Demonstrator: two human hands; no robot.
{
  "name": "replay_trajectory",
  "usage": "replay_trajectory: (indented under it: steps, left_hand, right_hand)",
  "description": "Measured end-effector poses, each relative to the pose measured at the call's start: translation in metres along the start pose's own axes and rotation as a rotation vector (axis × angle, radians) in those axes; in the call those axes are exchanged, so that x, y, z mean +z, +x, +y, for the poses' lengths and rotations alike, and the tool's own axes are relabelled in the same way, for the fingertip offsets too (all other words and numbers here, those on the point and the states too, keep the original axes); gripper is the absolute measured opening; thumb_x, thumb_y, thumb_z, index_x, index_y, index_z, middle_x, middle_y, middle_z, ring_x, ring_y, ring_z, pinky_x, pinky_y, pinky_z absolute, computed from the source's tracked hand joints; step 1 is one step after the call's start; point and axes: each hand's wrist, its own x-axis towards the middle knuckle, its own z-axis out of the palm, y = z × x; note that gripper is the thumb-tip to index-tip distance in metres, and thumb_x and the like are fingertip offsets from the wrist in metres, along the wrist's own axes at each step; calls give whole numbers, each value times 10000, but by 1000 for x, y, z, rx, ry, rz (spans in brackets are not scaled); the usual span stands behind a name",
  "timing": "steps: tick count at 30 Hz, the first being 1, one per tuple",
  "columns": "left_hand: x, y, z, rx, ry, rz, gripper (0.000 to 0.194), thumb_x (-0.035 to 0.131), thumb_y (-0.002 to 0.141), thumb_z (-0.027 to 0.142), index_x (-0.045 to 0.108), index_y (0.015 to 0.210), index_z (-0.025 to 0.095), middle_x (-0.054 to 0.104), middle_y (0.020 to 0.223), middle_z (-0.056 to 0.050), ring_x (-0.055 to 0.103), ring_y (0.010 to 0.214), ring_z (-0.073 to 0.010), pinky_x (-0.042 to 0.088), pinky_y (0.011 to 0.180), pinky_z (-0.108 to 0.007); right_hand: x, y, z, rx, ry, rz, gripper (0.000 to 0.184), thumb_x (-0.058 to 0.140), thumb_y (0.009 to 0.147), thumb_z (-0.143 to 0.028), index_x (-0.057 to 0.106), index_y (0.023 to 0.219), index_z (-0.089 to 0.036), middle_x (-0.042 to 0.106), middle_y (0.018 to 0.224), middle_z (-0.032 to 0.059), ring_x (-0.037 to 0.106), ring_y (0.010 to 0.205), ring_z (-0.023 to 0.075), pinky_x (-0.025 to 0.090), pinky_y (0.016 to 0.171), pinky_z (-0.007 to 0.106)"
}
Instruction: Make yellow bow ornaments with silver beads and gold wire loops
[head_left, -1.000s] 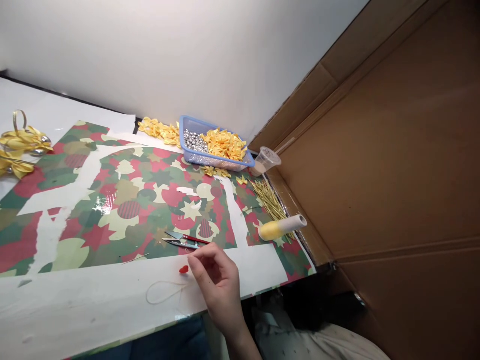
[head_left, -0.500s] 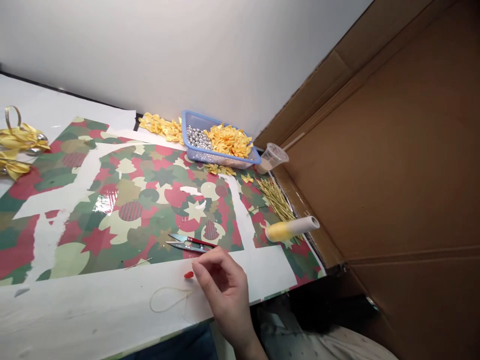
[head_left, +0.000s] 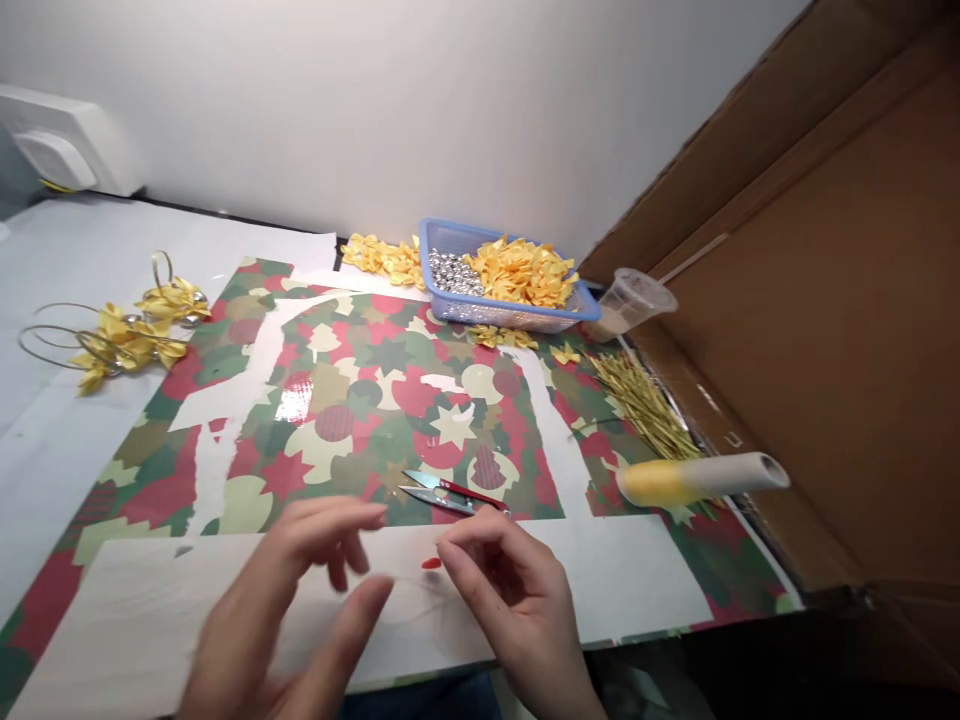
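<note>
My right hand (head_left: 517, 590) is pinched at thumb and forefinger near the table's front edge. A small red piece (head_left: 431, 563) juts out at its fingertips, its kind too small to tell. Blurred pale thread (head_left: 412, 590) runs faintly over the white paper between my hands. My left hand (head_left: 300, 590) is held to the left, thumb and fingers apart, with nothing in it. Just behind the right fingers lie thread snips (head_left: 450, 490) with pointed blades, their rear end partly covered by that hand.
A blue basket (head_left: 510, 315) holds silver beads and yellow bows. More yellow bows (head_left: 382, 260) lie beside it. At right are a clear plastic cup (head_left: 637, 298), gold ties (head_left: 645, 400) and a white-and-yellow tube (head_left: 697, 478). Gold bow ornaments (head_left: 127, 340) lie at left.
My left hand has come into view from below left. The view has turned left, showing more ornaments and a white wall fitting. My right hand keeps its pinch, the red piece still at its fingertips.
</note>
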Motion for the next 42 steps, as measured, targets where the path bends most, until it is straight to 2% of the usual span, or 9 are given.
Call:
replay_trajectory:
  steps: [3, 7, 15, 18, 21, 25, 30, 37, 42]
  left_hand:
    - [-4, 10, 10, 85, 57, -120, 237, 591, 893, 366, 589, 1122, 305, 655, 904, 15, 607, 704, -115, 523, 662, -187]
    - [-1, 19, 9, 143, 41, -179, 153, 585, 900, 299, 588, 1054, 303, 655, 828, 37, 602, 681, -106, 509, 643, -166]
    - [-1, 20, 12, 46, 6, -263, 72, 540, 915, 249, 610, 897, 259, 641, 709, 50, 591, 594, -97, 479, 573, -163]
    - [1, 19, 12, 14, 2, -303, 115, 502, 924, 223, 584, 848, 246, 614, 695, 46, 574, 581, -90, 465, 568, -157]
    - [2, 19, 13, 55, -28, -336, 134, 448, 931, 181, 539, 870, 257, 576, 692, 62, 549, 574, -76, 458, 574, -135]
    - [4, 20, 16, 83, -49, -337, 162, 398, 939, 149, 490, 862, 258, 518, 682, 66, 525, 580, -73, 449, 583, -116]
    - [8, 20, 18, 135, -12, -314, 163, 388, 938, 138, 462, 837, 241, 459, 649, 65, 485, 572, -80, 453, 649, -119]
    - [12, 18, 20, 29, -63, -280, 228, 368, 956, 155, 393, 740, 223, 411, 629, 75, 413, 523, -68, 384, 540, -149]
    - [13, 18, 21, -33, -104, -217, 260, 427, 952, 200, 447, 693, 213, 439, 592, 77, 423, 494, -62, 363, 476, -147]
  right_hand:
    - [1, 3, -3, -70, -37, -65, 153, 597, 869, -258, 663, 744, -200, 589, 608, -3, 497, 535, 121, 392, 482, 227]
    - [4, 5, -2, -116, -31, -100, 148, 592, 875, -252, 674, 763, -200, 597, 602, -9, 434, 480, 98, 328, 430, 219]
    - [6, -2, 0, -10, 12, -32, 158, 628, 860, -307, 716, 765, -215, 589, 554, -12, 394, 451, 97, 275, 396, 237]
    - [4, -1, -2, 1, -3, -69, 144, 624, 860, -295, 714, 775, -219, 604, 569, -4, 418, 455, 103, 295, 399, 237]
    - [1, 0, -4, -7, -20, -114, 137, 611, 863, -269, 703, 772, -221, 577, 561, -14, 422, 450, 101, 308, 401, 231]
    - [3, -1, -5, -34, 2, -44, 116, 634, 848, -253, 702, 756, -232, 537, 537, -37, 401, 445, 92, 293, 405, 229]
    - [4, -2, -4, -54, 8, -16, 120, 628, 856, -255, 703, 763, -237, 582, 560, -26, 421, 450, 100, 315, 414, 236]
    - [-1, -1, -5, -109, -75, -102, 97, 620, 865, -225, 700, 809, -224, 549, 548, -32, 457, 437, 98, 351, 402, 220]
    - [-2, 0, -5, -164, -72, -133, 97, 610, 877, -201, 686, 821, -222, 589, 582, -27, 491, 468, 97, 370, 417, 209]
